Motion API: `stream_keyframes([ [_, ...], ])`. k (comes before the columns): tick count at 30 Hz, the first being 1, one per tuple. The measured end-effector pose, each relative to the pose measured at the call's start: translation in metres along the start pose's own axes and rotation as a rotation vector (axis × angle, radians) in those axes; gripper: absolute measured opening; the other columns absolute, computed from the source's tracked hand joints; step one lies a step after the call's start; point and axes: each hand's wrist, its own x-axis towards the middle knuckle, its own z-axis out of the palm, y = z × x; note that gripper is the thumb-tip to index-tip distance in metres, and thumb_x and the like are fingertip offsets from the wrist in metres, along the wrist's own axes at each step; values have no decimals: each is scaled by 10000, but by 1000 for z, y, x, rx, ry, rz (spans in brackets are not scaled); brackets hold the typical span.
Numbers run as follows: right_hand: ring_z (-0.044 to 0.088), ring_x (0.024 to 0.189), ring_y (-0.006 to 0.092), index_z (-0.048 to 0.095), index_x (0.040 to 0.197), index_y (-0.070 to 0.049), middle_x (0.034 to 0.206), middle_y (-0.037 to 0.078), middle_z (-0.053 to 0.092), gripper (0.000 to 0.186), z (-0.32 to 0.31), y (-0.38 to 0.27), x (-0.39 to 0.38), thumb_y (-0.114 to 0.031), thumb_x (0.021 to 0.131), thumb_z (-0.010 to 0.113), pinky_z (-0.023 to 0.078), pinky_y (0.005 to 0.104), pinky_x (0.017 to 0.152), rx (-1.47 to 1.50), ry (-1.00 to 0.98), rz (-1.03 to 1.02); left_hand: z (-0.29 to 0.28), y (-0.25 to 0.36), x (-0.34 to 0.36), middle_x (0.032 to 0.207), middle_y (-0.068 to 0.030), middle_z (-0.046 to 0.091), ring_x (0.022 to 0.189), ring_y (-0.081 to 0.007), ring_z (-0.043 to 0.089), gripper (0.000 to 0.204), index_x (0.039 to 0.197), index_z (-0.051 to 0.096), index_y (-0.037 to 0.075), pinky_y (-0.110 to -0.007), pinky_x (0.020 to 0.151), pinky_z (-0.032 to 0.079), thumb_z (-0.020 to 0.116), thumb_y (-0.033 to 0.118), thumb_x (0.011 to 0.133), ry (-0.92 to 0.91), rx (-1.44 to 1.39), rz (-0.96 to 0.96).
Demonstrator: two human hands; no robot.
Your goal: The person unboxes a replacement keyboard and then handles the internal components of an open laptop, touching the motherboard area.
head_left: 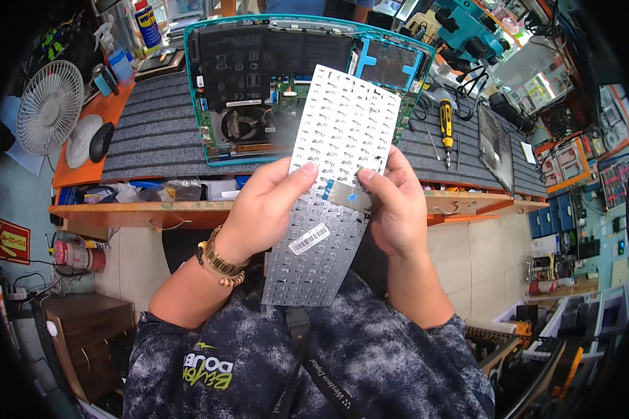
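Between my two hands is a laptop keyboard, its silver metal back facing me and its long side running away from my chest. My left hand grips the left edge, thumb on the back plate. On the right edge my right hand holds it the same way, thumb beside the flat ribbon cable. A white barcode label sits on the nearer half. Beyond it lies an opened laptop base with a teal rim, showing a black battery, a green board and a fan. The keyboard's far end covers part of the base.
A yellow and black screwdriver lies on the grey mat at right, near a dark flat panel. At left stand a white fan, a black mouse and a spray bottle. Below the top, an open drawer holds bags.
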Motion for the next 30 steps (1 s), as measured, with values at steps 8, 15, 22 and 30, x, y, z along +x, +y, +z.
stream_keyframes([
  [8, 690, 1003, 125, 553, 1534, 20, 1295, 104, 716, 491, -9, -8, -1, 24, 1068, 707, 574, 272, 865, -213, 171, -286, -3, 0, -1, 1423, -118, 785, 1277, -148, 724, 411, 1471, 695, -90, -335, 1106, 563, 568, 230, 1246, -10, 55, 19],
  [15, 617, 1114, 293, 823, 1194, -86, 1249, 114, 683, 367, 5, -29, -8, 1, 843, 888, 544, 388, 906, -1189, -5, -748, 1, 2, -3, 1389, -108, 791, 1250, -140, 723, 399, 1477, 691, -77, -342, 1089, 572, 558, 223, 1250, -5, 117, 61],
  [22, 623, 1195, 356, 837, 1186, -120, 1296, 112, 703, 383, 16, -41, -5, -64, 814, 904, 495, 473, 1009, -1372, -101, -814, 8, 8, -6, 1376, -75, 782, 1246, -117, 702, 383, 1486, 688, -63, -328, 1084, 570, 554, 207, 1250, 20, 146, 53],
  [30, 666, 1158, 340, 836, 1136, -138, 1261, 76, 722, 303, 20, -62, 1, -68, 845, 882, 497, 491, 990, -1441, -201, -874, 7, 9, -6, 1352, -59, 782, 1210, -91, 688, 394, 1490, 691, -57, -308, 1072, 554, 544, 224, 1257, -16, 150, 69],
])
